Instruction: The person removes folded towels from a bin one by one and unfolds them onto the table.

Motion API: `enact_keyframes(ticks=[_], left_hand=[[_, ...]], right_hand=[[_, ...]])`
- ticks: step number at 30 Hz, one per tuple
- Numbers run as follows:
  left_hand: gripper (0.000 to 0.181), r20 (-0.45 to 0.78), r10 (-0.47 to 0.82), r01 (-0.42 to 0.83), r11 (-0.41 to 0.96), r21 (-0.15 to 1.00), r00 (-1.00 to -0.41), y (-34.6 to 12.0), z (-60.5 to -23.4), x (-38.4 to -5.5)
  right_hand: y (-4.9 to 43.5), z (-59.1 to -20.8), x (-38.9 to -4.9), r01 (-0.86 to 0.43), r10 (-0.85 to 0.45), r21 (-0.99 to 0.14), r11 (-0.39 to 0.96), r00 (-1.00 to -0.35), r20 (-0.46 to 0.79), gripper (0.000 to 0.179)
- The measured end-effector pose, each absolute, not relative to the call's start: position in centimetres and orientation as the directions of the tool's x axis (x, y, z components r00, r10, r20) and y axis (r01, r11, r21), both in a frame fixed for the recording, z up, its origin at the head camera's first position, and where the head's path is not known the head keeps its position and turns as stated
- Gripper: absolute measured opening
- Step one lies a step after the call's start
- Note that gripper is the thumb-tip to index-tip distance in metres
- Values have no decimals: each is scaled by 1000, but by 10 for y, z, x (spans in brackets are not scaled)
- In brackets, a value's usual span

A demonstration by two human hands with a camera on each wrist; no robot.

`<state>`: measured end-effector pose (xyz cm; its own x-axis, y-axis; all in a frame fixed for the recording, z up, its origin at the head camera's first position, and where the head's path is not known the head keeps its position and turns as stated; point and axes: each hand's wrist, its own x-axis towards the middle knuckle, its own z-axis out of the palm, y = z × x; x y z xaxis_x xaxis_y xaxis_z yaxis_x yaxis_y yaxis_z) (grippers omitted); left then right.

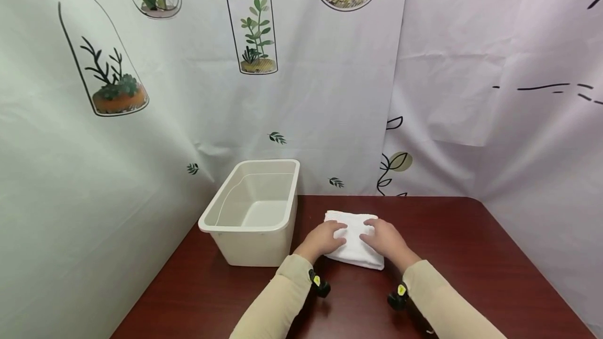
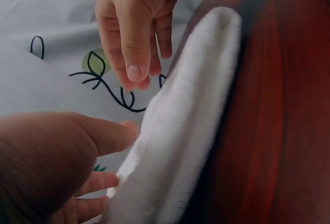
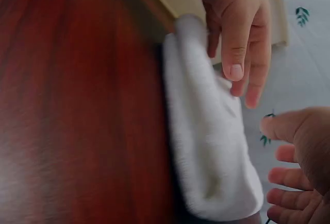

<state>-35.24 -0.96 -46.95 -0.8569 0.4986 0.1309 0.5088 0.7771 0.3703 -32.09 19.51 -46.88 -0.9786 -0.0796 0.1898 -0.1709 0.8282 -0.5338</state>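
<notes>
A white towel [image 1: 354,247], folded into a thick square, lies on the dark red table. My left hand [image 1: 324,239] is over its left side, thumb and fingers spread apart and relaxed. Over the right side, my right hand [image 1: 386,239] mirrors it with loosely bent fingers. In the left wrist view, the left thumb comes right up to the folded towel [image 2: 180,116], while the other hand hangs above it. The right wrist view shows the rounded fold of the towel [image 3: 206,126], with the right hand's fingers [image 3: 291,178] just beside it. Neither hand grips the towel.
A cream plastic tub [image 1: 249,247] stands on the table [image 1: 452,266], left of the towel and near the back edge. Behind the table hangs a white curtain [image 1: 330,103] printed with plants in bottles; it also runs along both sides.
</notes>
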Motion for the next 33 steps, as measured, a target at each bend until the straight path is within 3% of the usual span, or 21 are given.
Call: enact_keyframes(ticks=[8,15,26,33], left_hand=[[50,14,488,468,827,311,-873,-7,-482,-341],[52,-24,470,452,860,236,-882,-6,-488,-339],[53,-30,437,406,857,319,-899,-7,-492,-353],[53,-11,406,375,855,359,-914,-6,-500,-363]], right_hand=[[195,-494,-312,-254,-232,-402,879,-967,102,65],[196,-502,-317,-288,-293,-358,888,-955,40,70],[199,-511,-340,-302,-321,-393,869,-947,17,73],[203,-523,-353,-301,-295,-410,861,-952,80,72]])
